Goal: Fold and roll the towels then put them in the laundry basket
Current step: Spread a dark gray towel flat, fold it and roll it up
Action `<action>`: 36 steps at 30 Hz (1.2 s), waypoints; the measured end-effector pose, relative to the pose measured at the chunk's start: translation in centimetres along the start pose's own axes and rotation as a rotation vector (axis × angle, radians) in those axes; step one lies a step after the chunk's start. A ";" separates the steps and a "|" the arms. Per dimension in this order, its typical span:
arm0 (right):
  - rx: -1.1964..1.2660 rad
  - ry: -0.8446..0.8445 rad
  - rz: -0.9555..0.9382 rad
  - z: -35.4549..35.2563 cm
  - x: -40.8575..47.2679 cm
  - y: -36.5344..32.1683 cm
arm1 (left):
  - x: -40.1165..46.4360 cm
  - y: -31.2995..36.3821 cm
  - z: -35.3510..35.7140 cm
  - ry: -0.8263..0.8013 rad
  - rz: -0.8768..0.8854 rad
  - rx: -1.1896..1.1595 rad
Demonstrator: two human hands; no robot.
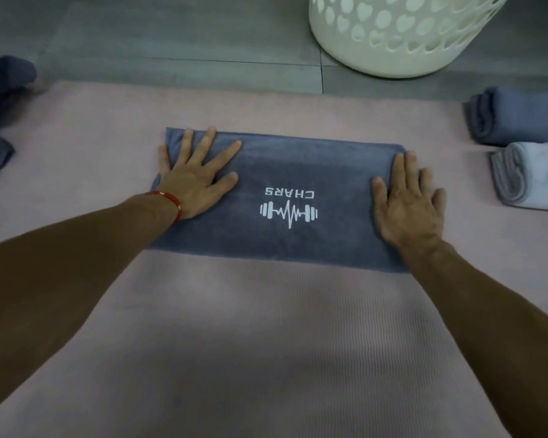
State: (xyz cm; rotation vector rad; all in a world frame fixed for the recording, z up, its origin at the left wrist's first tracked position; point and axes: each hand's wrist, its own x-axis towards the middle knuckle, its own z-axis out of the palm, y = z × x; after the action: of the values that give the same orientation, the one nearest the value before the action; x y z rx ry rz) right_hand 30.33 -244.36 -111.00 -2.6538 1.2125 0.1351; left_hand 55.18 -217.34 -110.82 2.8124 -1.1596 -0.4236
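The folded towel [279, 197] is pressed flat near the mat's [266, 327] far edge by both open hands, left [193, 181] and right [407, 203], seemingly to smooth it for rolling.

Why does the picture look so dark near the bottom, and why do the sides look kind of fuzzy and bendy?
Head view: the light is dim, and a soft shadow darkens the pink mat below the folded towel; the wide-angle lens bends the edges, so the laundry basket leans; the crumpled towels at far left look blurred, while the white logo stays sharp.
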 end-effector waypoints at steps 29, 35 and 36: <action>0.550 -0.217 0.398 -5.3 -8.0 0.1 | -11.0 -1.7 -3.7 -0.228 -0.711 -0.900; 0.963 -0.072 0.445 -4.6 -9.4 1.3 | -12.6 -0.5 -3.2 0.028 -0.675 -0.380; 1.005 -0.039 0.440 -4.4 -9.7 1.5 | -12.9 -0.4 -3.1 0.052 -0.698 -0.418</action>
State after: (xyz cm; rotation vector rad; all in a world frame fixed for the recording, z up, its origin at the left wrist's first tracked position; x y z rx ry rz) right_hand 22.79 -239.21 -105.23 -1.5104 1.3423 -0.2828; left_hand 47.53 -208.18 -105.03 2.7238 -0.0188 -0.5427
